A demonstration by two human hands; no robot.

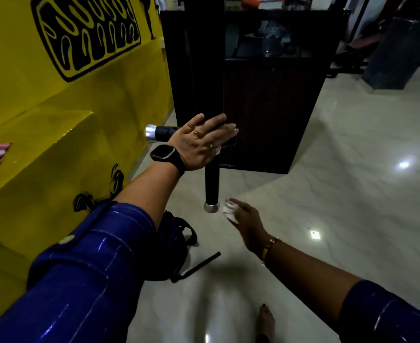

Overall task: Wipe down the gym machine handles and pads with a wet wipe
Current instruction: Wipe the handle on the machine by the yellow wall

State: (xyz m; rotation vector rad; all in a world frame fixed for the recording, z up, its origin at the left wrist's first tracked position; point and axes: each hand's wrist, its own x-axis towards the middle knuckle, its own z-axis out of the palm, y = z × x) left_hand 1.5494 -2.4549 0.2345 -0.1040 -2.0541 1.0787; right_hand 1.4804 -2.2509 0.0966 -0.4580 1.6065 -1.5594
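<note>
My straight-fingered left hand (199, 142) rests on the black chrome-capped handle (211, 186); at 5 o'clock my right hand (247, 220) pinches a crumpled white wipe (229, 210).

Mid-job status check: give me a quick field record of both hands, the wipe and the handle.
handle: black, two grips with silver caps, one pointing left, one down
wet wipe: white, bunched up
left hand: fingers straight, lying over the handle's bend
right hand: holds the wet wipe beside the handle's lower cap
floor: glossy pale tiles, black bag under the left arm
</note>
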